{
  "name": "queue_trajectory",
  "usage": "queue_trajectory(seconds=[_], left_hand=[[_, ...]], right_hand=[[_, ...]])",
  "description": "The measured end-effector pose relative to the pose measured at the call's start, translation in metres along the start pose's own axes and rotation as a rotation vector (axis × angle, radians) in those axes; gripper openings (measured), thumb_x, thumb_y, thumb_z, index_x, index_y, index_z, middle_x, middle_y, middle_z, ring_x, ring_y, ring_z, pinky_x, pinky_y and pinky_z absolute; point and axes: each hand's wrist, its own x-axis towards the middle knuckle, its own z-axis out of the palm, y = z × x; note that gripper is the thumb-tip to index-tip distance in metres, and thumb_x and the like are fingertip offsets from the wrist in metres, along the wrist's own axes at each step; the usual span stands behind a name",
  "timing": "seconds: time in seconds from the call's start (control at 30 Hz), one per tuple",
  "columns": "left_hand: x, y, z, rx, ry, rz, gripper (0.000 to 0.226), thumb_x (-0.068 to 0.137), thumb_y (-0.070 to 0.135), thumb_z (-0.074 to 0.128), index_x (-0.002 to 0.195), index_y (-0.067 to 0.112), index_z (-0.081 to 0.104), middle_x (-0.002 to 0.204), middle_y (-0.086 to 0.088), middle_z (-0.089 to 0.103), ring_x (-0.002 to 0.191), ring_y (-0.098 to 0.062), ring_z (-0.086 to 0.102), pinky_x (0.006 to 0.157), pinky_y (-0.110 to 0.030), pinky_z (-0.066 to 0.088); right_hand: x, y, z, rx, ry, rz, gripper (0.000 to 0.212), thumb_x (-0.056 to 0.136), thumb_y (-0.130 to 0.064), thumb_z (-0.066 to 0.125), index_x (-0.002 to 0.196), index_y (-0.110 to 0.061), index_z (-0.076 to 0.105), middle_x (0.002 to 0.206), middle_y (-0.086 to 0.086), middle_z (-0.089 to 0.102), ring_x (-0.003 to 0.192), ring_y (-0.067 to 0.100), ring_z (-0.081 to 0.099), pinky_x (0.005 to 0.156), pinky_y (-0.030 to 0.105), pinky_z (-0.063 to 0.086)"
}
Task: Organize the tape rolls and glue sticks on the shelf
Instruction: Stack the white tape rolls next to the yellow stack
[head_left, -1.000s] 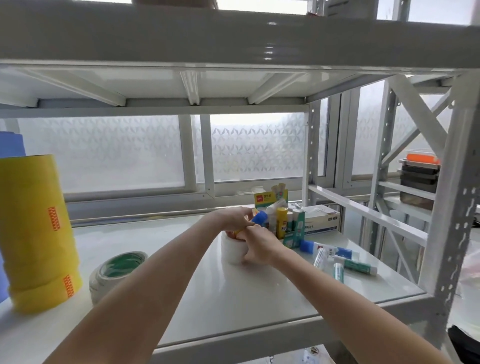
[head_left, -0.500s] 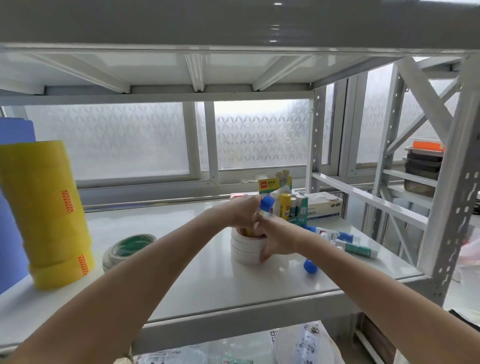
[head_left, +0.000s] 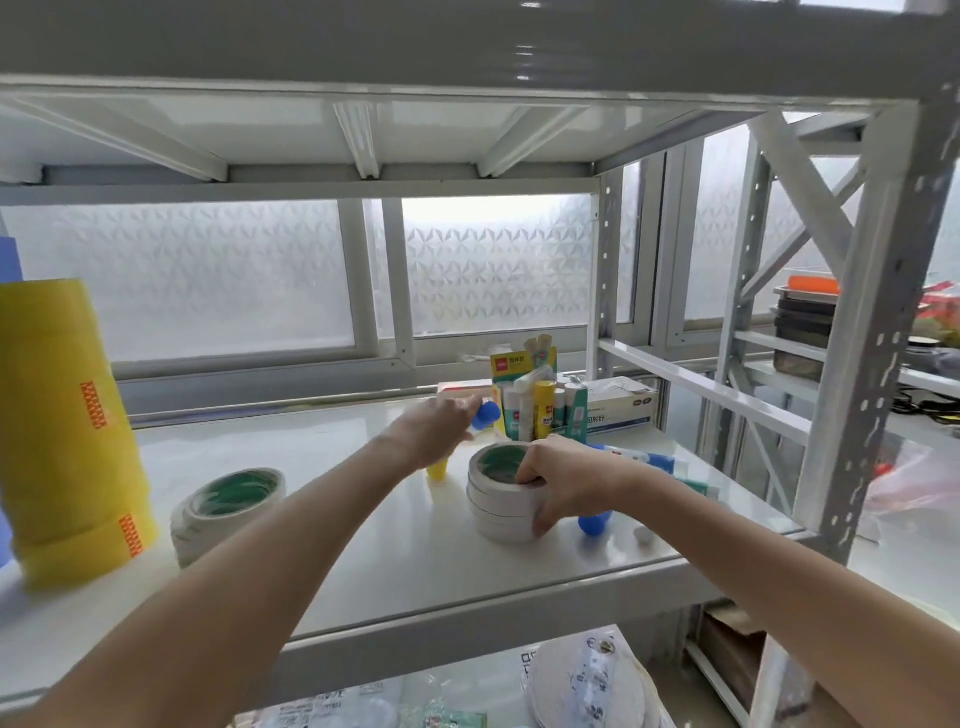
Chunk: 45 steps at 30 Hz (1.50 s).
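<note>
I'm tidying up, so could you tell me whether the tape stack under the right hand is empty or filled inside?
Empty: the tape stack shows a bare green core; the right hand grips its rim.

The left arm (head_left: 234, 571) and the right arm (head_left: 753, 561) are bare all the way to the edge of the picture. The left hand (head_left: 441, 431) and the right hand (head_left: 561, 480) are bare too. The arms look long and smooth.

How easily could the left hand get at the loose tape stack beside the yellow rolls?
Probably yes: only bare shelf lies between the left hand and that tape stack. But it grips a blue-capped glue stick, likely needing setting down first.
</note>
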Motion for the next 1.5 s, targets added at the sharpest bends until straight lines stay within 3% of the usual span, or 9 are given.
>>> queue_trajectory(seconds=[0.1, 0.2, 0.3, 0.43, 0.6, 0.9, 1.13, 1.3, 1.5], left_hand=[[0.008, 0.003, 0.014, 0.113, 0.03, 0.15, 0.041, 0.097, 0.03, 0.055, 0.131, 0.012, 0.044, 0.111, -0.007, 0.065, 0.09, -0.022, 0.067, 0.076, -0.033, 0.057], [0.015, 0.015, 0.016, 0.105, -0.031, 0.241, 0.039, 0.098, 0.02, 0.053, 0.135, 0.015, 0.043, 0.113, -0.007, 0.064, 0.085, -0.02, 0.066, 0.074, -0.031, 0.058], [0.016, 0.025, 0.02, -0.127, -0.119, 0.202, 0.036, 0.094, 0.022, 0.06, 0.129, 0.019, 0.053, 0.115, -0.005, 0.065, 0.097, -0.02, 0.067, 0.083, -0.033, 0.058], [0.012, 0.027, 0.028, -0.378, -0.16, 0.134, 0.032, 0.085, 0.027, 0.072, 0.115, 0.019, 0.065, 0.115, -0.004, 0.065, 0.105, -0.02, 0.063, 0.086, -0.029, 0.054], [0.001, 0.02, 0.028, -0.587, -0.167, 0.085, 0.043, 0.082, 0.025, 0.076, 0.122, 0.015, 0.061, 0.12, -0.005, 0.063, 0.109, -0.019, 0.06, 0.089, -0.027, 0.051], [-0.016, 0.014, 0.019, -0.485, -0.178, 0.093, 0.057, 0.08, 0.027, 0.078, 0.131, 0.017, 0.054, 0.125, -0.004, 0.061, 0.112, -0.02, 0.058, 0.095, -0.034, 0.052], [-0.062, -0.017, -0.001, -0.413, -0.207, 0.087, 0.046, 0.083, 0.021, 0.073, 0.126, 0.018, 0.057, 0.122, -0.003, 0.064, 0.11, -0.021, 0.057, 0.096, -0.034, 0.049], [-0.113, -0.072, -0.035, -0.234, -0.244, -0.078, 0.035, 0.087, 0.03, 0.064, 0.121, 0.022, 0.059, 0.12, 0.004, 0.064, 0.114, -0.018, 0.056, 0.099, -0.038, 0.045], [-0.194, -0.137, -0.083, -0.087, -0.292, -0.269, 0.026, 0.09, 0.04, 0.056, 0.112, 0.028, 0.063, 0.113, 0.01, 0.064, 0.107, -0.014, 0.058, 0.095, -0.036, 0.049]], right_hand=[[-0.006, 0.003, -0.002, -0.003, -0.011, 0.009, 0.042, 0.072, -0.022, 0.082, 0.111, -0.011, 0.069, 0.109, 0.004, 0.067, 0.096, 0.019, 0.059, 0.08, 0.024, 0.049], [-0.012, 0.005, -0.002, 0.006, -0.029, -0.01, 0.042, 0.074, -0.022, 0.081, 0.113, -0.014, 0.068, 0.106, -0.002, 0.064, 0.093, 0.014, 0.055, 0.067, 0.012, 0.039], [-0.016, 0.007, 0.0, 0.025, -0.036, -0.022, 0.046, 0.074, -0.024, 0.081, 0.117, -0.017, 0.067, 0.114, -0.002, 0.065, 0.099, 0.012, 0.056, 0.073, 0.012, 0.041], [-0.023, 0.005, 0.001, 0.031, -0.038, -0.033, 0.049, 0.073, -0.026, 0.081, 0.12, -0.02, 0.067, 0.12, -0.001, 0.065, 0.108, 0.017, 0.057, 0.098, 0.028, 0.048], [-0.025, -0.002, 0.002, -0.021, -0.038, -0.031, 0.046, 0.072, -0.025, 0.08, 0.116, -0.022, 0.067, 0.113, 0.0, 0.065, 0.1, 0.019, 0.059, 0.089, 0.035, 0.055], [-0.027, -0.015, 0.006, -0.072, 0.008, -0.037, 0.045, 0.078, -0.029, 0.077, 0.12, -0.023, 0.065, 0.119, -0.002, 0.064, 0.102, 0.017, 0.056, 0.091, 0.031, 0.049], [-0.014, -0.053, 0.0, -0.062, 0.0, -0.094, 0.045, 0.08, -0.028, 0.076, 0.122, -0.021, 0.064, 0.116, -0.003, 0.065, 0.102, 0.015, 0.057, 0.092, 0.026, 0.046], [0.018, -0.094, -0.021, -0.136, 0.098, -0.184, 0.019, 0.076, -0.027, 0.077, 0.092, -0.02, 0.07, 0.086, -0.002, 0.065, 0.076, 0.016, 0.056, 0.064, 0.026, 0.041], [0.079, -0.168, -0.04, -0.099, 0.168, -0.24, 0.016, 0.071, -0.018, 0.074, 0.069, -0.016, 0.059, 0.069, 0.0, 0.054, 0.064, 0.017, 0.048, 0.058, 0.03, 0.038]])
